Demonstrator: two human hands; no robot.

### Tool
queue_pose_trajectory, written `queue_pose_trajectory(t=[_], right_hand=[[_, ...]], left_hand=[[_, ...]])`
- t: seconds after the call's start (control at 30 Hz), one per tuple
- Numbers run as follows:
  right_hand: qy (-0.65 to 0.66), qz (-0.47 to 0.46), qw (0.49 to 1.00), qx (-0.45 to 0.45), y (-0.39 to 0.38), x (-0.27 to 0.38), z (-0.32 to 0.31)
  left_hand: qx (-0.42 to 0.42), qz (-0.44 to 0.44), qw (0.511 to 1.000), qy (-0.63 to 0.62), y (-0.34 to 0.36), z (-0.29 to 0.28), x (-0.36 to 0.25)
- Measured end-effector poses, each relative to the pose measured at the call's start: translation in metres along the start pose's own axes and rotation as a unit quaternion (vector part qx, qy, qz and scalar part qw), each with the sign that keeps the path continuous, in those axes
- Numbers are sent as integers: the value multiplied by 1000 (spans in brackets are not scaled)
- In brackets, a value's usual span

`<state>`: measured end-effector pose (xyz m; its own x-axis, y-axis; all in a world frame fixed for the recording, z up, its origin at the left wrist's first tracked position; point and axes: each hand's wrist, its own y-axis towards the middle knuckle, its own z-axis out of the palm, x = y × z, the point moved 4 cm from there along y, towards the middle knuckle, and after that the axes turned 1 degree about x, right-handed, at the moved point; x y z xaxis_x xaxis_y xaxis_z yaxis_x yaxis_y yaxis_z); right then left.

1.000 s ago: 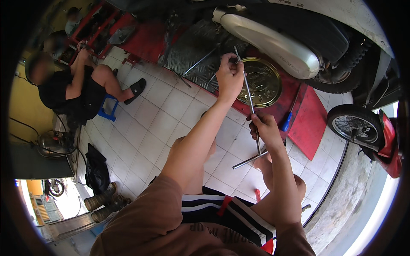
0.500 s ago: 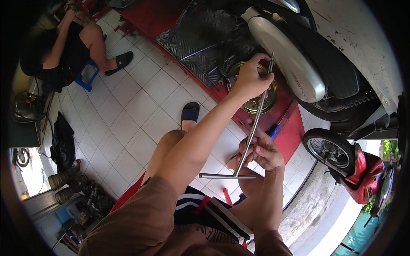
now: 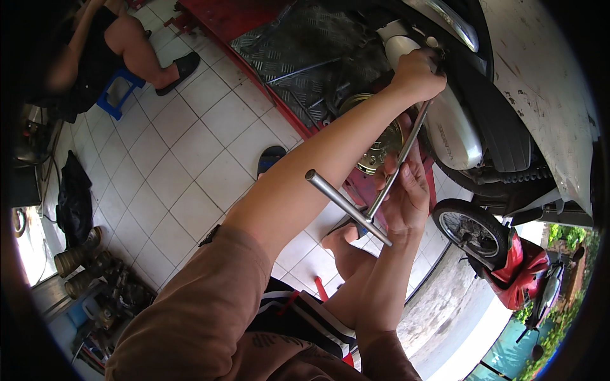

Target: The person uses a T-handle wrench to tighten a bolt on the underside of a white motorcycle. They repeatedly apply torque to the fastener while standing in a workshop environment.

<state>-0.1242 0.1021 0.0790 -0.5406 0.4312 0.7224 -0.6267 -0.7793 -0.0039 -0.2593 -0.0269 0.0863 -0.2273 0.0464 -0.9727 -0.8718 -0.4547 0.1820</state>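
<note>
A steel T-handle wrench [image 3: 408, 147] slants up toward the motorcycle, its crossbar nearest me. My left hand [image 3: 419, 76] is closed round the wrench's far end, beside the silver side cover [image 3: 454, 130] of the motorcycle. That hand hides the wrench's tip, so I cannot tell whether it touches the bike. Lower down, my right hand [image 3: 410, 197] has its thumb and fingers about the shaft, just above the crossbar. Under my left forearm, a gold-coloured round metal part [image 3: 381, 149] lies partly covered on the red stand.
Several tools lie on the dark tread-plate top of the red stand [image 3: 298, 63]. A person [image 3: 127, 47] sits by a blue stool [image 3: 117, 95] at the far left. A red motorbike [image 3: 518, 267] stands at the right. Greasy parts [image 3: 117, 279] sit at the lower left.
Both hands and the wrench have moved up and right, toward the motorcycle. My left hand has gone from beside the gold part to the upper side cover. The crossbar has tilted.
</note>
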Motion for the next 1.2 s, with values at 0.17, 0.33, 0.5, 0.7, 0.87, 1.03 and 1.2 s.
queue_pose_trajectory(t=[0.17, 0.33, 0.5, 0.7, 0.87, 1.03, 1.2], right_hand=[[-45, 11, 999, -9, 2, -6, -11], [-22, -16, 999, -33, 11, -5, 0], [-76, 124, 986, 84, 11, -8, -3], [-139, 121, 982, 40, 13, -11, -5], [-223, 129, 966, 39, 21, -5, 1], [-181, 99, 978, 22, 23, -7, 12], [-177, 95, 978, 52, 34, -18, 31]], left_hand=[[15, -8, 1000, -6, 1, 0, 4], [30, 11, 999, -26, 10, -1, 2], [-62, 14, 988, 140, 25, 2, 2], [13, -117, 993, -28, -9, -30, 7], [-147, -245, 931, -226, -138, -125, 16], [-183, -13, 952, -243, -218, -123, -64], [-186, 112, 976, 5, -217, -100, -89]])
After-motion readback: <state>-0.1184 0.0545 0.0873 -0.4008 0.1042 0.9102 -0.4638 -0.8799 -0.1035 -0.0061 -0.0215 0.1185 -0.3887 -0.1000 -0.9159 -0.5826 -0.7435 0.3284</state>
